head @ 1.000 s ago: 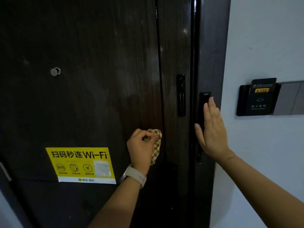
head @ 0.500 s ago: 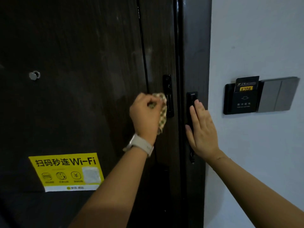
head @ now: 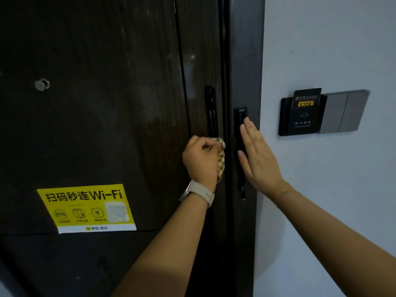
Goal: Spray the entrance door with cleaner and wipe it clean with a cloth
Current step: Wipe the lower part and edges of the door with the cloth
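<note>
Most of the checked cloth (head: 221, 161) (bunched up) behind the left hand (head: 201, 161)

Your dark wood-grain door (head: 107, 103) is shut, with shiny smears down its right side. The checkered cloth (head: 221, 161) is bunched up, pressed against that edge just below the black handle (head: 211, 111).

The left hand (head: 200, 159) is curled into a fist, knuckles toward the camera, its forearm rising from below with a pale watch band at the wrist. The right hand (head: 259, 156) is flat, fingers straight and together, pointing up; its palm seems pressed forward.
</note>
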A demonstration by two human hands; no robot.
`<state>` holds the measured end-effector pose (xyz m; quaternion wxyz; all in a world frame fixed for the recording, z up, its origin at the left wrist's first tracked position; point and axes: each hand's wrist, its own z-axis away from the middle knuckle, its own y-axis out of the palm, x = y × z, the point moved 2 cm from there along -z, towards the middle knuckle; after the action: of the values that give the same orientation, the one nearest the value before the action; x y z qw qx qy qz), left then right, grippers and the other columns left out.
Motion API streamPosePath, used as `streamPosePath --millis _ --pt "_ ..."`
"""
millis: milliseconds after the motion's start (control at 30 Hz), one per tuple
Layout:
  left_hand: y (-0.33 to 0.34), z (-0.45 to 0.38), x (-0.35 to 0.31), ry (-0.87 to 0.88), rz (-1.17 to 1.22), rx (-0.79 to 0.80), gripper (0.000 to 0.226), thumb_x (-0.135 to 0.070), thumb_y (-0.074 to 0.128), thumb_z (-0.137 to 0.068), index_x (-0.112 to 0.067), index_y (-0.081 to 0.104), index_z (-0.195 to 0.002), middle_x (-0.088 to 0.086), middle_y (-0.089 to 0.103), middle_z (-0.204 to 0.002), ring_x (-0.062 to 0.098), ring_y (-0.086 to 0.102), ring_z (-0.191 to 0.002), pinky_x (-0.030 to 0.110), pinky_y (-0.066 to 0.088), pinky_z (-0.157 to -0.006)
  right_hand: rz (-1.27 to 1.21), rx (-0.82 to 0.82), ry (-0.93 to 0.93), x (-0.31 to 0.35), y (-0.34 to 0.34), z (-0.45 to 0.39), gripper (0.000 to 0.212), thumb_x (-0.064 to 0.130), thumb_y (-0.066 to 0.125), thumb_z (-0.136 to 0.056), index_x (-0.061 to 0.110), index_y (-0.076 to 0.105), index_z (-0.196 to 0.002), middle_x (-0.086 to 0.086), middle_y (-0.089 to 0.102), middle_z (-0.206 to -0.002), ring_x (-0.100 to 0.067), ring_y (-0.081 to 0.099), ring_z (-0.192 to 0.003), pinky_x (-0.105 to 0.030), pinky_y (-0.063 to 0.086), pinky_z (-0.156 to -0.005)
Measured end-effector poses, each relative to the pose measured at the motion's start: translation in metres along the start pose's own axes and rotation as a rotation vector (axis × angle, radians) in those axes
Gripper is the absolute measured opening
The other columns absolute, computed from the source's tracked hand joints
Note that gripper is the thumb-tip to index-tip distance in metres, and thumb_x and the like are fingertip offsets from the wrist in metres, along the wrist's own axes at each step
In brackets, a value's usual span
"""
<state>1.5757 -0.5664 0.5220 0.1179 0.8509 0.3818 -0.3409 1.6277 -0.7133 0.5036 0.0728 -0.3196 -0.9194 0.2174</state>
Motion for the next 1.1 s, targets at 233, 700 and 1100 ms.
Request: streamPosePath --millis 233,700,1100 --pt "0.002 0.054 0.051 -0.028 -0.082 0.067 0.012 -0.004 0.077 -0.077 -0.014 0.070 -0.077 -0.010 0.057 -0.083 0.001 0.058 -0.080 0.011 0.047 -0.077 -0.019 -0.008 0.100 0.012 0.008 0.007 0.059 0.021 0.036 -0.102 0.006 0.009 -0.153 -0.008 0.005 -0.162 -0.020 0.007 -0.150 -0.036 0.013 -0.122" --pt "-0.049 0.056 0.065 -0.237 0.029 0.041 0.028 -0.005 0.082 -0.071 -0.026 0.065 -0.066 -0.006 0.063 -0.077 -0.003 0.060 -0.073 0.010 0.046 -0.070 0.088 0.008 0.063 0.041 0.010 0.040 0.065 0.015 0.061 -0.093 0.005 0.030 -0.149 -0.016 0.015 -0.159 -0.029 0.017 -0.148 -0.041 0.024 -0.119" --pt "-0.215 -0.132 0.039 0.153 -0.071 -0.264 0.017 -0.019 0.080 -0.075 -0.019 0.070 -0.088 -0.002 0.064 -0.093 -0.005 0.057 -0.084 0.012 0.045 -0.081 0.073 0.100 -0.297 0.153 0.075 -0.078 0.046 0.016 0.058 -0.095 0.012 0.049 -0.141 -0.013 0.029 -0.156 -0.028 0.022 -0.147 -0.046 0.023 -0.119"
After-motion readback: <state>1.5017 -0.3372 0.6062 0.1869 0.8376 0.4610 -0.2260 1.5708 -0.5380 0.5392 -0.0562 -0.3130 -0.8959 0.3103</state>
